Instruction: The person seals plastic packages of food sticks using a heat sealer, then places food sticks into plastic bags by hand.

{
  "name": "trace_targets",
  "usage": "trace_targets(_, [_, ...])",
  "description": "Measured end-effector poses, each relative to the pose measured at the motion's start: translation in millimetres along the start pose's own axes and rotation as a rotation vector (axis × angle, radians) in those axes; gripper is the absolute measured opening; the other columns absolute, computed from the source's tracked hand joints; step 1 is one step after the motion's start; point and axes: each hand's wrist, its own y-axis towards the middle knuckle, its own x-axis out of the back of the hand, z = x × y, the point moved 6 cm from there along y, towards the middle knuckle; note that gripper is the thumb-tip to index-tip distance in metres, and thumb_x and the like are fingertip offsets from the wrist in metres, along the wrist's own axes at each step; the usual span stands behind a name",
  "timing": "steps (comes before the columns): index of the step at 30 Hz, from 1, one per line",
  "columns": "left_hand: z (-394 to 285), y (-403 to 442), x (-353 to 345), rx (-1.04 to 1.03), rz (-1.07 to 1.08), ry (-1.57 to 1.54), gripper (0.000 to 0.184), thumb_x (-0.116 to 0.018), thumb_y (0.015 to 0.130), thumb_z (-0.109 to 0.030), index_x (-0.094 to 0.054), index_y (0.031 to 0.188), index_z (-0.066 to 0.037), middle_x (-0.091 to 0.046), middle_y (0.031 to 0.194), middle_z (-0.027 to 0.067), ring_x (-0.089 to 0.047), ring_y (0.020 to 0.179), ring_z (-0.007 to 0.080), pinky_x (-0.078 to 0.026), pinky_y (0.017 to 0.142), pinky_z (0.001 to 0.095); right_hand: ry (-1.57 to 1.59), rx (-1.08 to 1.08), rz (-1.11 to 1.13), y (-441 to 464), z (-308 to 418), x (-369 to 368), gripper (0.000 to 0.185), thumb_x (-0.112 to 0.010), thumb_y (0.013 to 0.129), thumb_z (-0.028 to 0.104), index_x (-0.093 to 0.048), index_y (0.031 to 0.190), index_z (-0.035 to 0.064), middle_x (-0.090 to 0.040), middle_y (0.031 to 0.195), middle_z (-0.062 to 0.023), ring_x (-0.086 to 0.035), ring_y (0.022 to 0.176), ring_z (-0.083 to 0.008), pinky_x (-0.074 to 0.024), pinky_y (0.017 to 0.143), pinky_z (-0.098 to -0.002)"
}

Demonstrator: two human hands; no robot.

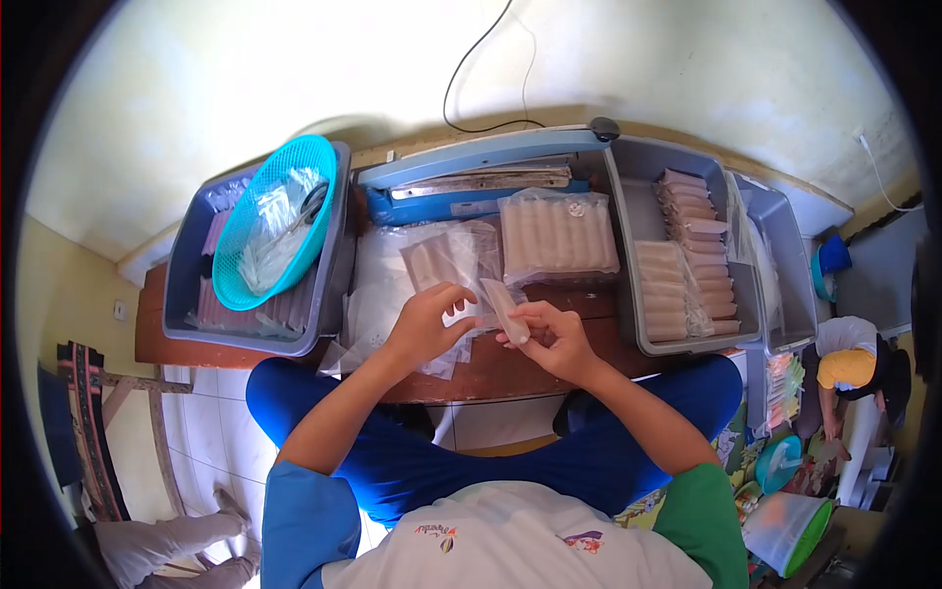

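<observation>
A slim wrapped roll (506,312) of pinkish-brown colour is pinched between the thumb and fingers of my right hand (552,341). Just left of it, my left hand (430,324) is apart from the roll, its fingers curved and spread with nothing between them. Beneath and behind my left hand lie clear plastic bags (378,285), with a few rolls inside one bag (430,263). Behind my right hand sits a filled clear pack of several rolls (557,236), in front of a blue sealer (461,191) with its long arm raised.
A grey tub (692,344) with stacked rolls stands right, beside another grey tub (785,236). At left, a turquoise basket (228,257) with plastic and scissors rests on a grey-blue tub (177,285). Another person (849,368) sits at far right; a person's legs (177,535) show lower left.
</observation>
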Motion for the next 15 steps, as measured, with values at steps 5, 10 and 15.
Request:
trace_targets(5, [4.8,-13.2,-16.4,-0.065,0.013,0.332,0.048,-0.08,0.073,-0.021,-0.054,0.11,-0.005,-0.059,0.1,0.0118,-0.057,0.097,0.0305,-0.045,0.082,0.0403,0.024,-0.027,0.05,-10.3,-3.1,1.8,0.041,-0.043,0.079,-0.017,-0.059,0.115,-0.0054,-0.068,0.104,-0.0162,-0.071,0.094,-0.0255,-0.0582,0.086,-0.0334])
trace_targets(10, [17.5,-15.5,-26.8,-0.1,-0.011,0.518,0.043,-0.076,0.074,-0.014,-0.054,0.109,-0.006,-0.056,0.098,0.0119,-0.056,0.093,0.0306,-0.043,0.081,0.0406,0.012,-0.088,0.057,-9.8,-3.5,17.7,0.039,-0.038,0.076,-0.01,-0.064,0.106,-0.0063,-0.069,0.093,-0.0168,-0.072,0.088,-0.0251,-0.0582,0.084,-0.0348])
trace_targets(15, [24.1,-12.1,-29.6,-0.136,-0.073,0.533,0.017,-0.069,0.075,-0.006,-0.06,0.09,-0.007,-0.058,0.086,0.0077,-0.056,0.086,0.0277,-0.043,0.077,0.0396,-0.031,-0.064,0.154,-11.6,-6.9,13.6,0.042,-0.038,0.073,-0.007,-0.065,0.104,-0.0065,-0.07,0.089,-0.0178,-0.073,0.085,-0.0249,-0.0575,0.079,-0.0328])
